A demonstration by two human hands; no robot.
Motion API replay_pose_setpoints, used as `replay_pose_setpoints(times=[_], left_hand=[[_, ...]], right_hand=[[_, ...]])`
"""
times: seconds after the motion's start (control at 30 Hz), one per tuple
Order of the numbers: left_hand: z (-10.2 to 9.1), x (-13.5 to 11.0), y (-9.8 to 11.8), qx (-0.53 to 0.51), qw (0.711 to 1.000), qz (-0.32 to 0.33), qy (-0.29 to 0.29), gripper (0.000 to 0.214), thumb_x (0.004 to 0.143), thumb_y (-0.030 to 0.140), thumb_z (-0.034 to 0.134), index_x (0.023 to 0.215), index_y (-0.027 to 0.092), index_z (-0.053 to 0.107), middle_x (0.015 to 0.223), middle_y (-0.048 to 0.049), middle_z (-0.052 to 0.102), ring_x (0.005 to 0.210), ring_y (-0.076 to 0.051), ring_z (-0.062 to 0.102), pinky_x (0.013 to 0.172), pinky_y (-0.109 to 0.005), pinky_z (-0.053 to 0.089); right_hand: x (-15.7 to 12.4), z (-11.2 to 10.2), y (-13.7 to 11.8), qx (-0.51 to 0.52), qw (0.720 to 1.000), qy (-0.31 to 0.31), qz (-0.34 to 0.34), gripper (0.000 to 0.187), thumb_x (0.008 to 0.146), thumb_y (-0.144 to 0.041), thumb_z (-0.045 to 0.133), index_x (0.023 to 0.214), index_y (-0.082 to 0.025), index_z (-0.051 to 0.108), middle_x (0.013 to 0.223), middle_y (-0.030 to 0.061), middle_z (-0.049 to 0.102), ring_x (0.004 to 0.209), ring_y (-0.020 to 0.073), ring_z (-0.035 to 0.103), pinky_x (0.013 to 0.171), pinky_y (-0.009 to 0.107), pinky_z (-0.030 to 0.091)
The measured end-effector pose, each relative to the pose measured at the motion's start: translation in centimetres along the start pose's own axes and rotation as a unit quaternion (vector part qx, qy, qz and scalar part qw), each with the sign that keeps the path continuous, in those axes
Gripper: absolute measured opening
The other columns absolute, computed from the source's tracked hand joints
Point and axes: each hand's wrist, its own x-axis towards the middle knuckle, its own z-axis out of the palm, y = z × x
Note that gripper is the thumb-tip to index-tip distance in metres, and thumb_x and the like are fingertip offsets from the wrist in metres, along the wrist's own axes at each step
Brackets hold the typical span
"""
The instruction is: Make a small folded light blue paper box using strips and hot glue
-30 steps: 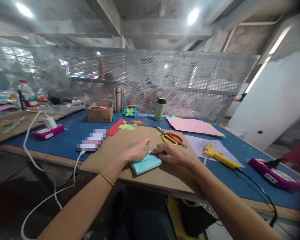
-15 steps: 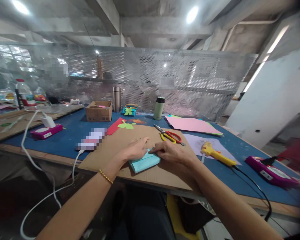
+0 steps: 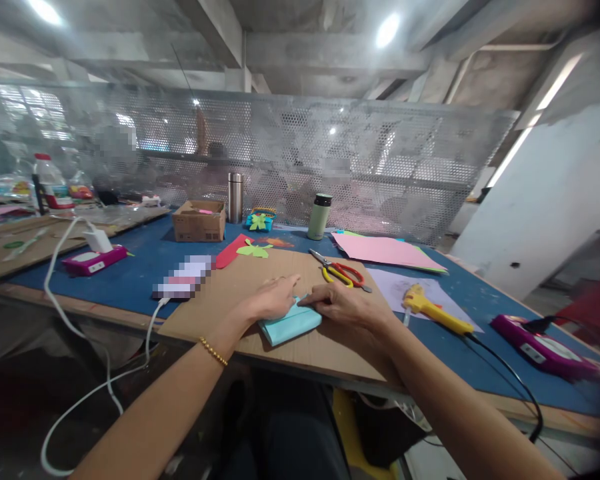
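Observation:
A folded piece of light blue paper [image 3: 293, 327] lies near the front edge of a brown cardboard sheet [image 3: 260, 283]. My left hand [image 3: 275, 297] presses on its upper left part, index finger stretched forward and the other fingers bent down onto the paper. From the other side my right hand [image 3: 337, 303] holds the upper right edge, its index fingertip on the paper and the other fingers curled. My fingers partly cover the top of the fold. Just beyond my right hand, scissors [image 3: 340, 272] with red and yellow handles rest on the cardboard.
To the right are a yellow glue gun [image 3: 435, 310] with a black cord and a purple power strip [image 3: 540, 347]. Pink paper [image 3: 387, 252] lies behind. A phone [image 3: 185, 277] on a white cable, a small carton [image 3: 200, 221], green cutouts [image 3: 254, 249] and a green flask [image 3: 320, 217] also stand around.
Both hands stay in the same place on the light blue paper. The whole view has shifted very slightly; nothing else has visibly moved.

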Motion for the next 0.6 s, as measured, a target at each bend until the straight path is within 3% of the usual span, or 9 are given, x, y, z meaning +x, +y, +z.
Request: replay_pose_setpoints(times=[0.27,0.5,0.6], left_hand=[[-0.03,-0.06,-0.02,0.000,1.000,0.003,-0.009,0.061,0.092,0.025,0.046,0.150,0.013,0.032,0.133,-0.0176,0.058,0.126,-0.028,0.052,0.102,-0.039,0.039],[0.10,-0.10,-0.10,-0.018,1.000,-0.006,-0.010,0.060,0.092,0.025,0.045,0.150,0.017,0.031,0.133,-0.0161,0.058,0.124,-0.029,0.053,0.103,-0.041,0.039],[0.21,-0.03,-0.19,-0.012,1.000,-0.004,-0.010,0.061,0.092,0.025,0.045,0.151,0.017,0.030,0.139,-0.0164,0.054,0.128,-0.030,0.050,0.106,-0.043,0.037]], right_hand=[[0.01,-0.14,-0.28,0.004,1.000,-0.010,0.013,0.048,0.078,-0.009,0.047,0.109,-0.030,0.077,0.096,0.0010,0.075,0.079,0.0148,0.064,0.074,0.023,0.047],[-0.06,-0.46,-0.50,0.035,0.994,0.061,0.079,0.044,0.073,-0.011,0.049,0.104,-0.025,0.079,0.090,0.0000,0.077,0.076,0.0164,0.066,0.069,0.024,0.049],[0.03,-0.44,-0.80,0.023,0.997,0.039,0.068,0.045,0.074,-0.009,0.049,0.104,-0.027,0.078,0.094,0.0000,0.077,0.079,0.0165,0.066,0.072,0.024,0.049]])
